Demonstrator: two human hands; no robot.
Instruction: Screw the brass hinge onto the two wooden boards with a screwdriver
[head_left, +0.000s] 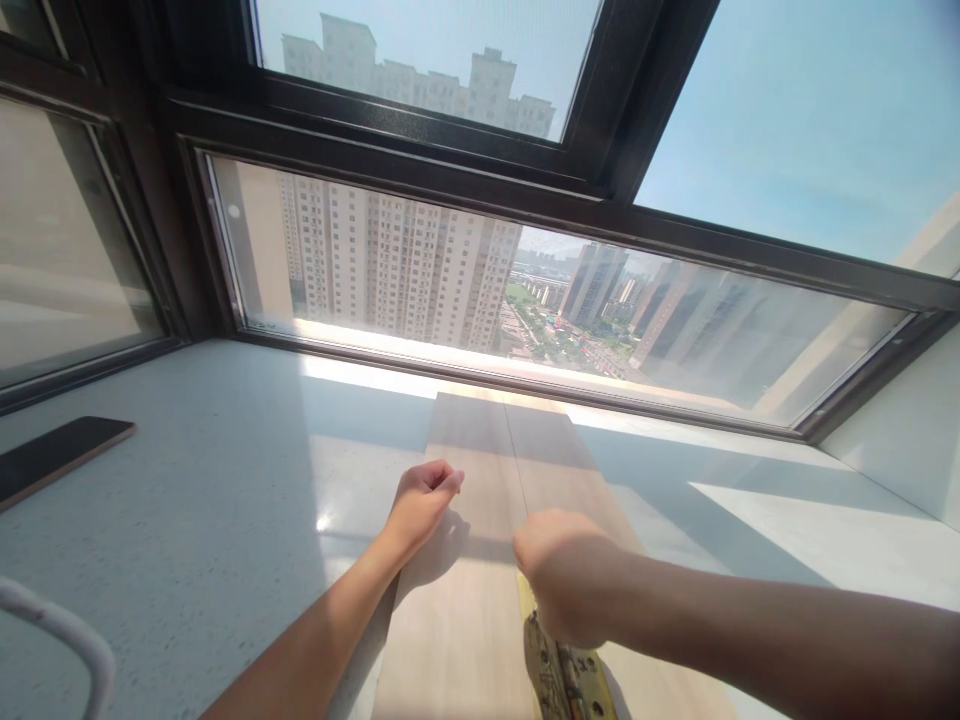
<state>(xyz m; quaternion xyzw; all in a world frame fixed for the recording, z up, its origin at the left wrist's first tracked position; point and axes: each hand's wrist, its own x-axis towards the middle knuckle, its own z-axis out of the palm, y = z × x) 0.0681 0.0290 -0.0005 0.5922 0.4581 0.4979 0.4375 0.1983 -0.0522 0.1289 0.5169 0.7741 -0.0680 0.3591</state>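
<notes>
Two pale wooden boards (480, 520) lie side by side on a white stone windowsill (210, 500), running from me toward the window. My left hand (424, 500) hovers over the left board with its fingers curled into a loose fist; nothing shows in it. My right hand (566, 580) is closed above the seam of the boards, back of the hand toward me, just over a brass hinge (562, 670) that sits at the near end of the boards. Whether the right fingers grip the hinge or something small is hidden.
A dark phone-like slab (52, 455) lies on the sill at far left. A white curved tube (67, 630) shows at the bottom left corner. Dark window frames (525, 215) close the sill at the back, with tall buildings outside. A white wall (907, 430) bounds the right.
</notes>
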